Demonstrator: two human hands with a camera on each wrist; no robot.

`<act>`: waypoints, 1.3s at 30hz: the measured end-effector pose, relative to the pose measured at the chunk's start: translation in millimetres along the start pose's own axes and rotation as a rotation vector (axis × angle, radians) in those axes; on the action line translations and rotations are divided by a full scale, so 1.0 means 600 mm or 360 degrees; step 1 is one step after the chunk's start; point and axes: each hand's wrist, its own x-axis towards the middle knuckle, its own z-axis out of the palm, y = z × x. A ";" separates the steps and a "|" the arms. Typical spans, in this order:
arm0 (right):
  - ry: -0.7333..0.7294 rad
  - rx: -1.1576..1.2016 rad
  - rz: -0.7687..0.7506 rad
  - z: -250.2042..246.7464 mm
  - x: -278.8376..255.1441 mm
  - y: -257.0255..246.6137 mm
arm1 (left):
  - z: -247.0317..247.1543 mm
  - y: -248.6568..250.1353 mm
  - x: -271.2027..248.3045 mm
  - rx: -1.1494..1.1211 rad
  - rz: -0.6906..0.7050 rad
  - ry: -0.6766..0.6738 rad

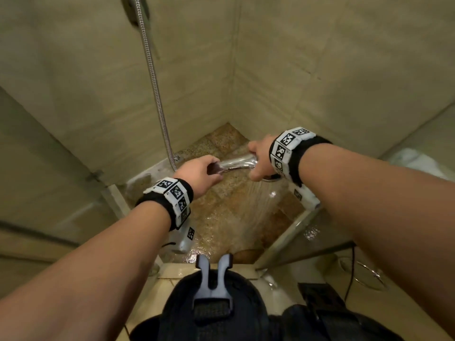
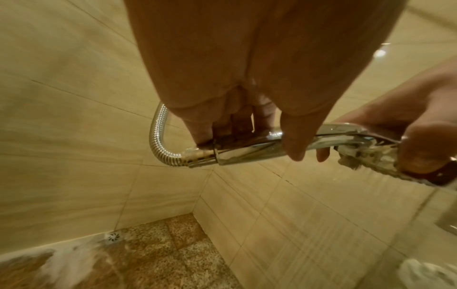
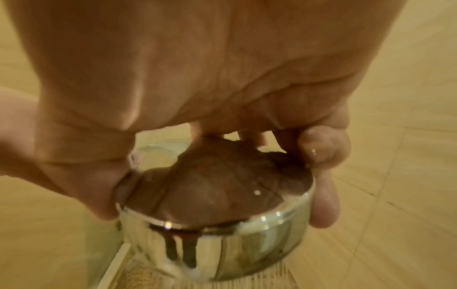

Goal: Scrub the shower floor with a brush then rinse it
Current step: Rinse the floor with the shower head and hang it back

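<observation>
Beige tiled walls (image 1: 320, 57) meet in a corner above the wet, speckled brown shower floor (image 1: 221, 217), with one round drain (image 2: 114, 237) at the wall's foot. Both arms reach forward over the floor. The left hand (image 1: 199, 173) curls its grip around the handle of the one chrome handheld shower head (image 1: 237, 162); the right hand (image 1: 261, 159) clamps its grip over the round spray end. One metal hose (image 1: 152, 77) hangs down the wall. Water sprays onto the floor beneath the right hand.
</observation>
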 end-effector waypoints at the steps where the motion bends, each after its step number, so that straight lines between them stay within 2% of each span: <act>1: -0.0008 -0.0015 0.0034 -0.005 -0.007 0.008 | 0.002 0.009 0.002 -0.0005 0.0024 -0.0006; 8: 0.0036 -0.0127 0.0187 -0.045 -0.056 0.049 | 0.010 0.061 0.006 -0.0060 0.0187 0.0084; 17: 0.0063 -0.0302 0.0278 -0.084 -0.102 0.049 | 0.005 0.093 0.002 -0.0150 0.0235 0.0203; 31: 0.0062 -0.0325 0.0349 -0.105 -0.120 0.017 | 0.000 0.077 -0.008 -0.0251 0.0202 0.0240; 39: 0.0272 -0.0282 0.0270 -0.113 -0.118 0.011 | -0.014 0.064 -0.016 -0.0325 0.0131 0.0393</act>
